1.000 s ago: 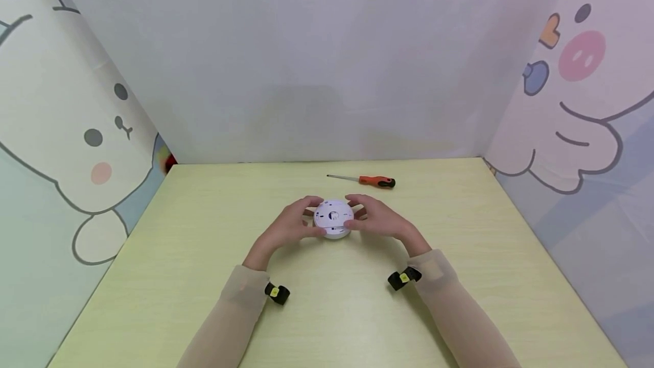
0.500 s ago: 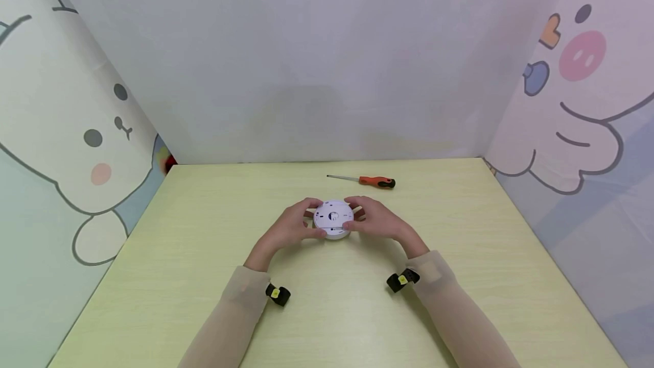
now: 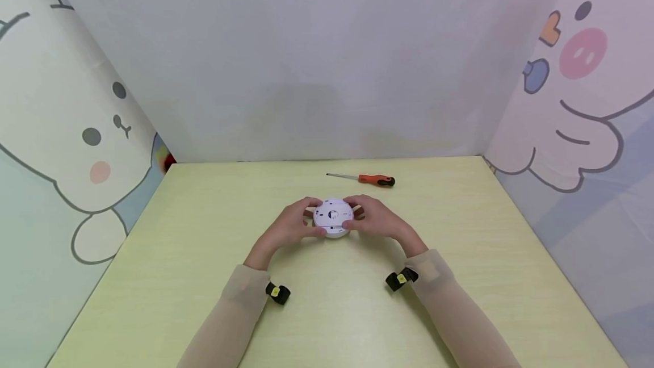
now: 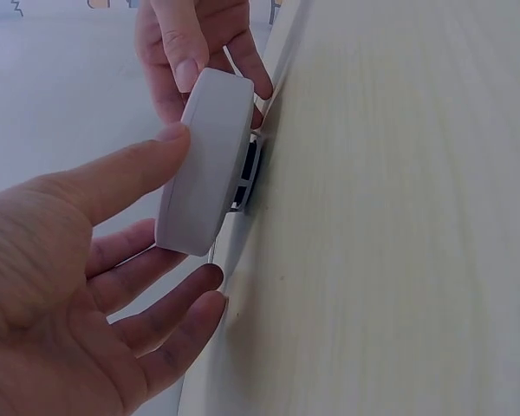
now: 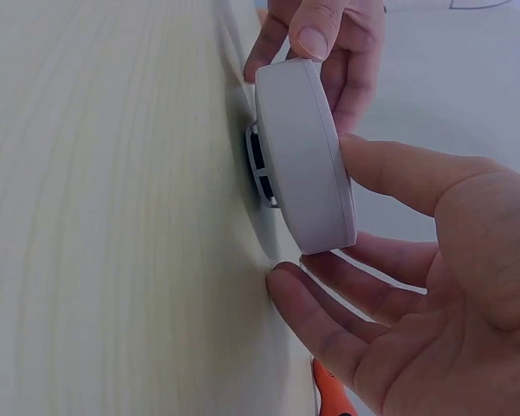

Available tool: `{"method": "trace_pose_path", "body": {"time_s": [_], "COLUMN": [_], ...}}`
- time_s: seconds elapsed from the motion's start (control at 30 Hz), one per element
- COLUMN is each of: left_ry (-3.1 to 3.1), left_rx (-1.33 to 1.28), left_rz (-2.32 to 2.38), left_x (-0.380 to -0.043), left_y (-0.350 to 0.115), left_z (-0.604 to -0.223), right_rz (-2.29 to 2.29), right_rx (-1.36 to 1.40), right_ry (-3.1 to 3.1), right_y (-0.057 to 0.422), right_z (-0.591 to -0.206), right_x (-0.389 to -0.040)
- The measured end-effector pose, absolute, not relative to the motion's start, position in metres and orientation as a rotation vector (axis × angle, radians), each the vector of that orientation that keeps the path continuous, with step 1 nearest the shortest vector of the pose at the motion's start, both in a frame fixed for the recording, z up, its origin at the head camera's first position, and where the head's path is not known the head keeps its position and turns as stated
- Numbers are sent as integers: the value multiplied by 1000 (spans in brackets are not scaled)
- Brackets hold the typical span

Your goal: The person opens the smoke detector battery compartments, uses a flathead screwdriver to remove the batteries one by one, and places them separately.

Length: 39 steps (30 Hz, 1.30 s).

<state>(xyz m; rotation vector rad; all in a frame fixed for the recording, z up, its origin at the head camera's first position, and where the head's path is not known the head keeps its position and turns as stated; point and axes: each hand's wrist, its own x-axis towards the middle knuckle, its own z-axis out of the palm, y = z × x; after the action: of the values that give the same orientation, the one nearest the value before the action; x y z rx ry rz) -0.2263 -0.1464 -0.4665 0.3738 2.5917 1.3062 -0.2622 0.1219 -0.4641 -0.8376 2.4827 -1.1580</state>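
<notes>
A round white smoke detector (image 3: 333,212) is at the middle of the table, its slotted, printed back facing up. My left hand (image 3: 292,224) holds it by the left rim, thumb at the near edge and fingers round the far side. The right hand (image 3: 378,218) grips the opposite rim, its thumb on the upper face near the front right. In the left wrist view the detector (image 4: 206,165) shows its smooth side wall, with a dark vented part low against the table. The same vented part (image 5: 260,165) appears in the right wrist view, close over the tabletop.
A screwdriver (image 3: 375,180) with an orange and black handle lies behind the detector, its shaft pointing left. The pale wooden table (image 3: 327,311) ends at a light cloth backdrop (image 3: 317,72). Printed cartoon curtains stand at both sides.
Both hands keep their hold on the smoke detector almost in place. The right wrist has shifted very slightly inward.
</notes>
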Motion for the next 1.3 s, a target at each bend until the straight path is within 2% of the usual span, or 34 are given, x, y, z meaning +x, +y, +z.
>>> {"method": "trace_pose_path", "body": {"time_s": [1.3], "left_ry": [2635], "left_rx": [390], "left_rz": [1281], "left_x": [-226], "left_y": [-142], "left_z": [-465], "right_rz": [-1107], "right_rx": [-820], "right_ry": [2524], "right_y": [124], "right_z": [-466], "right_x": [-263]}}
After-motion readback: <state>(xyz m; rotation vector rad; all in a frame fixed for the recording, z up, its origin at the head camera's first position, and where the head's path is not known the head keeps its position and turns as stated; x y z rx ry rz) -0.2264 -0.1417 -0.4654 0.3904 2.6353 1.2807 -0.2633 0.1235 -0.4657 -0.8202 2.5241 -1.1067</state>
